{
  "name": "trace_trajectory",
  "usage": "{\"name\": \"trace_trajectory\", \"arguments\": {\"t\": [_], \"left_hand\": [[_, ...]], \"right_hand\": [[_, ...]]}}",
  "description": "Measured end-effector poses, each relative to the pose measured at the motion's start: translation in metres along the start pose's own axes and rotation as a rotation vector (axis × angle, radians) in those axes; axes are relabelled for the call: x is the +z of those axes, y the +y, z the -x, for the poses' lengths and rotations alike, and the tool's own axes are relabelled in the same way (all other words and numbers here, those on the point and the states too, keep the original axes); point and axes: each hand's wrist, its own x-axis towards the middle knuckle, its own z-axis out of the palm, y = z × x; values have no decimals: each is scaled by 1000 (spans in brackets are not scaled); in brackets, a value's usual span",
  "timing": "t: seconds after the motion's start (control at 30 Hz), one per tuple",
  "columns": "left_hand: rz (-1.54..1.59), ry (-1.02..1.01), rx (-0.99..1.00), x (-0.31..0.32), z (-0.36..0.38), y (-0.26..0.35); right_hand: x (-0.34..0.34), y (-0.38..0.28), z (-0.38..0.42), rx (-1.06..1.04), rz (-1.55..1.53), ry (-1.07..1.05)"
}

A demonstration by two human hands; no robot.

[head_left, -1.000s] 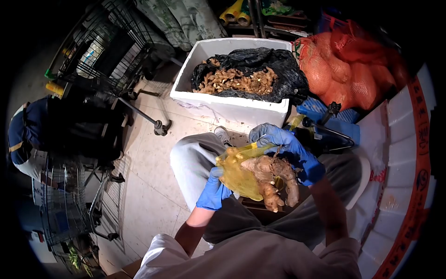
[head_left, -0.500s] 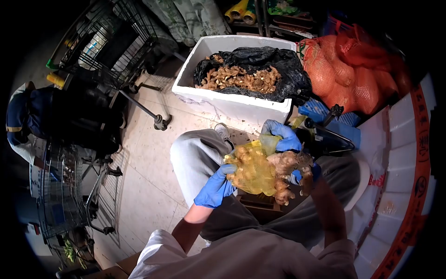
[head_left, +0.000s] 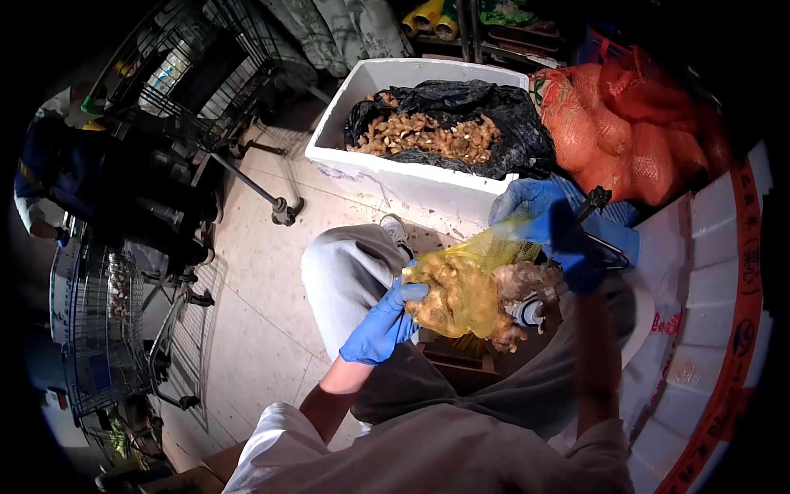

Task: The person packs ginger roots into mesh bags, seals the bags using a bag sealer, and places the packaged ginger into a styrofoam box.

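A yellow mesh bag (head_left: pixel 451 290) filled with ginger is stretched between my two gloved hands, above my lap. My left hand (head_left: pixel 383 323), in a blue glove, is closed around the bag's left side, thumb on the mesh. My right hand (head_left: pixel 553 235), also gloved in blue and partly in shadow, is closed on the upper right end of the bag; its fingertips are not all clear. Just below it, larger pieces of ginger (head_left: pixel 518 284) sit beside the bag, with a round white object (head_left: pixel 527 310) among them that I cannot make out.
A white foam box (head_left: pixel 411 183) lined with black plastic (head_left: pixel 522 132) holds loose ginger (head_left: pixel 428 137). Orange net sacks (head_left: pixel 609 140) are stacked at right, near white foam boxes (head_left: pixel 712 313) with red tape. Shopping carts (head_left: pixel 103 329) and a person (head_left: pixel 99 181) are at left.
My right hand has moved up and to the right, drawing the mesh out longer. My left hand stays nearly in place. The person at left has shifted posture.
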Motion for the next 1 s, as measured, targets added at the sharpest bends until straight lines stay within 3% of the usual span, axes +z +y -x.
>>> {"name": "trace_trajectory", "arguments": {"t": [0.07, 0.13, 0.2, 0.27, 0.4, 0.47, 0.53, 0.6, 0.67, 0.7, 0.77, 0.8, 0.87, 1.0], "left_hand": [[21, 20, -9, -9, -6, -2], [38, 48, 6, -8, -5, -1], [57, 81, 26, -9, -4, 1], [119, 73, 40, -10, -4, 4], [222, 7, 114, -13, -11, 6], [209, -30, 124, -10, -14, 7], [257, -39, 260, -8, -18, 8], [289, -56, 291, -5, -21, 12], [421, -105, 346, -4, -23, 14], [450, -111, 385, 2, -25, 13], [430, -98, 428, 6, -31, 12], [409, -83, 474, 8, -33, 11], [408, -90, 487, 8, -36, 6], [398, -110, 562, 7, -37, 0]], "right_hand": [[6, -16, 0, 6, 126, -49], [16, -34, 2, -3, 470, -51], [3, -28, 3, -66, 306, 12], [-9, -43, 7, -183, 438, 33], [-2, -57, 17, -21, 165, 175], [-1, -56, 20, -198, 204, 334], [4, -57, 29, -279, 165, 406], [27, -53, 43, -529, 54, 838], [65, -27, 49, -571, -50, 1151], [74, -7, 63, -544, 338, 1127], [91, 8, 68, -550, 722, 940], [107, 9, 58, -591, 716, 802], [128, 11, 48, -441, 817, 746], [133, 22, 16, -387, 763, 850]]}}
